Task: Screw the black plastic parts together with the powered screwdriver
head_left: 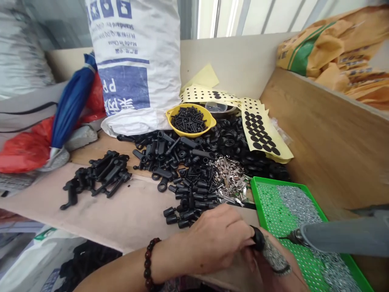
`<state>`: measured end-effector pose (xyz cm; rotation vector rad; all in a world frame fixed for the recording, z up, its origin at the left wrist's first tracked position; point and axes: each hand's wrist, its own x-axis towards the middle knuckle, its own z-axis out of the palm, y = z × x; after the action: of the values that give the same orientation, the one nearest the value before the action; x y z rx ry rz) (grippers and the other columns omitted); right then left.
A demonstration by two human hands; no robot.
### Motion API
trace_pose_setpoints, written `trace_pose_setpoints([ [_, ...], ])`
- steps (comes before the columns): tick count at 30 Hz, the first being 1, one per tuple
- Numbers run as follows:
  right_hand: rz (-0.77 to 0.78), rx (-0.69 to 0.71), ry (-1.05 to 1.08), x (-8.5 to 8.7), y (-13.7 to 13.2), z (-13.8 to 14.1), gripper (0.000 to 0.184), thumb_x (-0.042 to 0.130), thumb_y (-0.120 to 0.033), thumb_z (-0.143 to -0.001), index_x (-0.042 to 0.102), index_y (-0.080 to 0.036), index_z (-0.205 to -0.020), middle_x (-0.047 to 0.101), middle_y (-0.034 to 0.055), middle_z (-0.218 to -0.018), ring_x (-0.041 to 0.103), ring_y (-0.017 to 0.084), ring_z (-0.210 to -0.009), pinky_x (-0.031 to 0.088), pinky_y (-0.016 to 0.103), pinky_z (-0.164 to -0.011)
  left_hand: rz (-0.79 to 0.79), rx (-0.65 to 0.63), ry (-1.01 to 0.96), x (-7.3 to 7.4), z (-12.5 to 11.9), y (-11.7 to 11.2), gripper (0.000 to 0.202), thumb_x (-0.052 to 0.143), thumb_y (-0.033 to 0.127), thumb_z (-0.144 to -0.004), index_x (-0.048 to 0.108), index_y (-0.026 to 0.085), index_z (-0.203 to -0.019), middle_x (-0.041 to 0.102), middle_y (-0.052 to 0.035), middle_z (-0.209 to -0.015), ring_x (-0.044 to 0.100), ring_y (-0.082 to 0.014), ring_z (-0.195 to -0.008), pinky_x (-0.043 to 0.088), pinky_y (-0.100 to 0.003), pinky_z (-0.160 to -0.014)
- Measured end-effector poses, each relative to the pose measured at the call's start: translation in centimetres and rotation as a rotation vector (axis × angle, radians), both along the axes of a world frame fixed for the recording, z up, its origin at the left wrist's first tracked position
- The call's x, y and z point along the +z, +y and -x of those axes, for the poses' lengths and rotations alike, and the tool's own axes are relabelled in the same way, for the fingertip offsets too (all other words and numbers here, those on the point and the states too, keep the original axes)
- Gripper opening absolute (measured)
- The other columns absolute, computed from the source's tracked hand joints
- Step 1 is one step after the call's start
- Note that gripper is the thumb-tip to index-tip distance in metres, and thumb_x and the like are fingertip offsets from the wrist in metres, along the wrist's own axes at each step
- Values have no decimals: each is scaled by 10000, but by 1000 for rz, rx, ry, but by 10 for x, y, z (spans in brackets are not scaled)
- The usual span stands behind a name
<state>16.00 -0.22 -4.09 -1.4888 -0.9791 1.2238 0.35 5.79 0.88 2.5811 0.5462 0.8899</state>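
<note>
My left hand, with a dark bead bracelet on the wrist, is at the bottom centre, fingers closed in a pinch on a small black plastic part. A finger below it wears a grey woven cot. A grey power screwdriver comes in from the right edge, its bit tip pointing at the black part over the green tray. My right hand is out of sight beyond the frame.
The green perforated tray holds many small silver screws. Black plastic parts lie in piles, with silver metal clips beside them. Behind are a yellow bowl of black screws, yellow sheets of black dots, a white sack and a wooden wall.
</note>
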Motion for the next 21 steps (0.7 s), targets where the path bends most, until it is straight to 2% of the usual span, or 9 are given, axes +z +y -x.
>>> trace_pose_setpoints([
  [2,47,20,182,7,5,3,536,667,-686,-640,534,-190,-484,472,-2,-443,418,136,-434,374,258,-411,-26,-13,-38,-3,0,1,274,335,212,-977,571,111,-882,612,-82,-790,519,-163,-722,451,-273,-707],
  [4,44,-1,282,13,8,5,499,732,-635,-591,534,-189,-486,462,-8,-444,415,134,-436,372,254,-400,50,-8,-118,-2,0,0,243,368,225,-978,575,110,-924,637,-83,-814,552,-157,-751,463,-266,-731],
  [6,41,-36,325,16,8,6,471,769,-590,-562,529,-193,-481,461,-12,-447,418,134,-437,382,253,-400,201,28,-208,0,0,-1,217,437,260,-964,597,115,-942,650,-68,-810,575,-146,-749,467,-246,-722],
  [9,67,-71,362,15,6,4,486,712,-622,-643,535,-193,-495,479,-12,-467,435,131,-467,407,243,-453,525,145,-276,1,1,-5,281,555,369,-906,633,121,-1010,645,-42,-789,572,-131,-677,454,-220,-633],
  [12,73,-33,348,11,5,2,494,712,-643,-638,570,-184,-525,500,-7,-488,447,127,-495,396,227,-477,736,203,-244,1,3,-7,314,524,406,-918,654,136,-1011,644,-18,-737,566,-119,-623,437,-204,-583],
  [14,67,-26,367,11,6,3,502,741,-635,-598,551,-181,-499,481,-8,-464,430,123,-468,380,229,-448,647,168,-180,2,4,-8,271,475,328,-951,658,128,-949,655,-28,-743,587,-124,-660,448,-205,-621],
  [18,55,-3,517,22,11,8,490,750,-587,-589,483,-191,-484,422,-27,-425,369,106,-410,363,236,-408,60,37,36,8,7,-7,266,362,158,-964,622,100,-971,642,-94,-812,569,-164,-736,465,-264,-690],
  [19,61,0,532,26,12,9,492,756,-583,-578,472,-192,-484,412,-32,-422,360,102,-405,360,234,-404,-18,22,64,8,7,-7,283,333,144,-967,613,105,-991,639,-98,-828,563,-167,-749,467,-272,-701],
  [21,91,-19,522,29,14,10,509,770,-593,-542,460,-194,-479,406,-35,-422,361,99,-406,351,228,-393,41,61,49,8,8,-6,257,359,218,-982,595,122,-1014,643,-88,-858,571,-164,-772,472,-261,-710],
])
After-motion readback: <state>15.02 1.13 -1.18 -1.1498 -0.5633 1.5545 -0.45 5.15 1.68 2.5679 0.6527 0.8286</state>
